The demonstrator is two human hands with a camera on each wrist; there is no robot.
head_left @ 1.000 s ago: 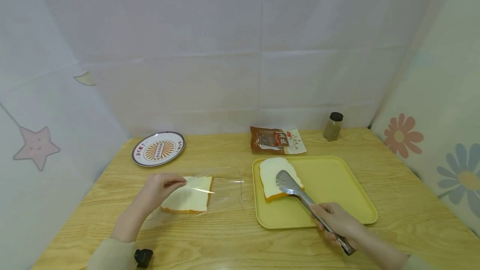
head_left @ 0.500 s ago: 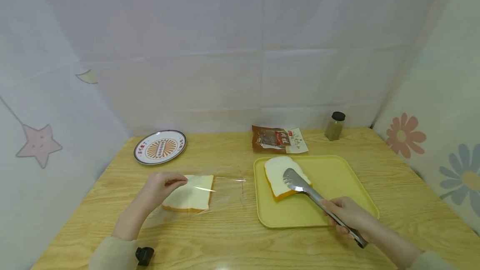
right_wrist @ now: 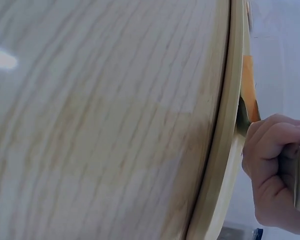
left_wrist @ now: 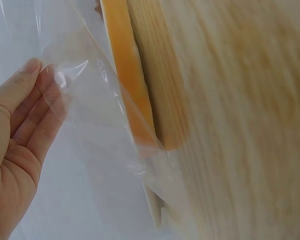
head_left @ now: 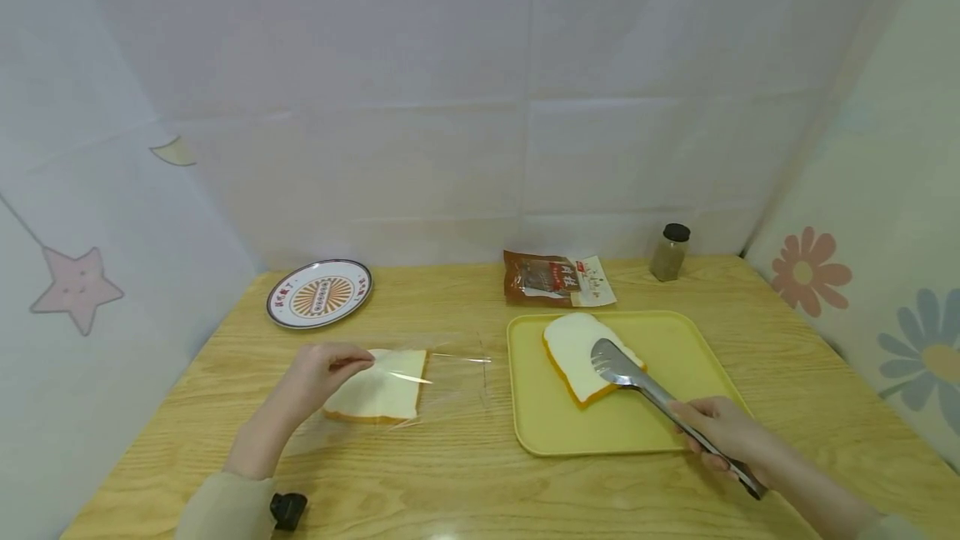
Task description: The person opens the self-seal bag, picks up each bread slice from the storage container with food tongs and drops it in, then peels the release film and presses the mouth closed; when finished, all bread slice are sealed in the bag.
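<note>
My left hand [head_left: 322, 373] pinches the edge of a clear plastic bag [left_wrist: 85, 95] between thumb and fingertips. Inside or under that film lies a bread slice [head_left: 378, 390] with an orange crust, flat at the left of the table. My right hand [head_left: 720, 432] grips metal tongs [head_left: 645, 386] by their handles. The serrated end of the tongs lies over a second bread slice [head_left: 573, 348] on the yellow tray [head_left: 540, 432]; the lower tong arm is hidden beneath the bread. In the right wrist view the curled fingers [right_wrist: 275, 140] wrap the handle beside the tray's rim.
A round patterned plate [head_left: 281, 307] stands at the back left. Behind the tray lie a brown and white food packet [head_left: 543, 277] and a black-lidded jar [head_left: 667, 255]. A small black object [head_left: 288, 512] sits by the left sleeve. Cloth walls border the wooden table [head_left: 465, 482].
My right hand, the tongs and the bread slice on the tray have shifted to the right, the slice turning a little. The left hand stays at the plastic bag.
</note>
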